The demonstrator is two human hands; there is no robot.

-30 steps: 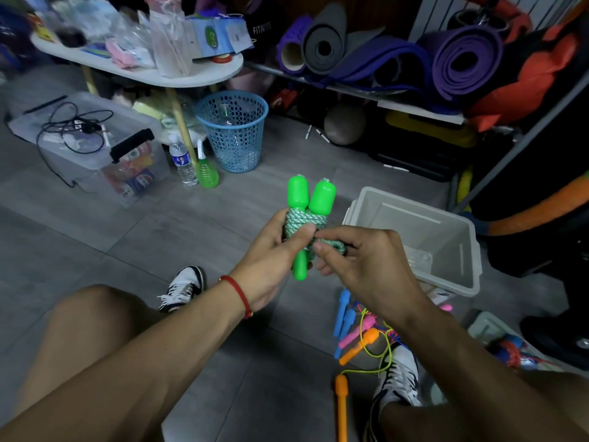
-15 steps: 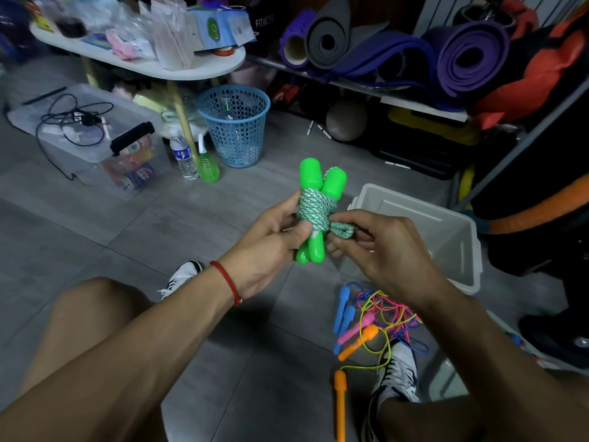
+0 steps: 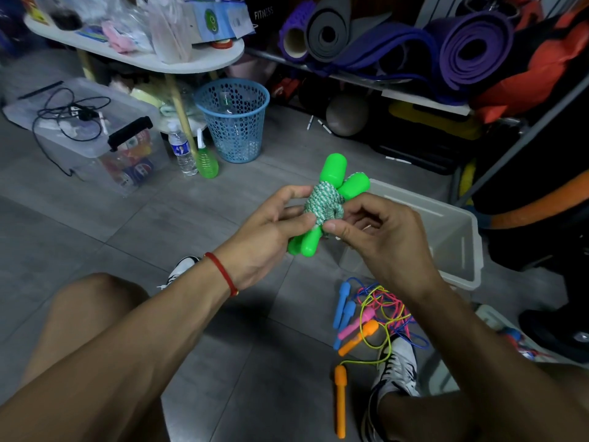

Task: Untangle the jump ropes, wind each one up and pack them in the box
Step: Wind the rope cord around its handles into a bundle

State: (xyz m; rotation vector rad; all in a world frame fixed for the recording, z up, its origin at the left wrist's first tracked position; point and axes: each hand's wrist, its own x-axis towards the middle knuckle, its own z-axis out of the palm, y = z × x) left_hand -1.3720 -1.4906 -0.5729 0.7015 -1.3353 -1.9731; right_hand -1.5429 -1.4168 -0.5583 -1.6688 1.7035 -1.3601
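here, item one: green rope [image 3: 323, 205], cord wound tight round its two green handles, held up over the floor [image 3: 191, 224] between both hands, just in front of the box [image 3: 459, 237].

left hand [image 3: 271, 231]: gripped the bundle from the left, thumb across the windings, fingers curled behind.

right hand [image 3: 379, 234]: pinched at the right side of the windings, thumb and forefinger closed on the cord; the loose end itself could not be made out.

change: a second before, the bundle stood nearly upright with the right hand laid over a free tail of cord; half a second before, that tail stuck out to the right. by this moment the bundle was tilted right and raised, and no tail showed. judged: the end was being tucked under the wraps, so the winding of this rope looked all but finished and packing seemed next.

item two: box, pale plastic, open, on the floor to the right, behind the right hand; what could be seen of its inside held nothing.

item three: tangle [image 3: 379, 311] of thin cords, blue, pink, yellow, with blue, pink and orange handles, on the floor by the right shoe [image 3: 398, 362]. judged: untouched, most of the task remaining.
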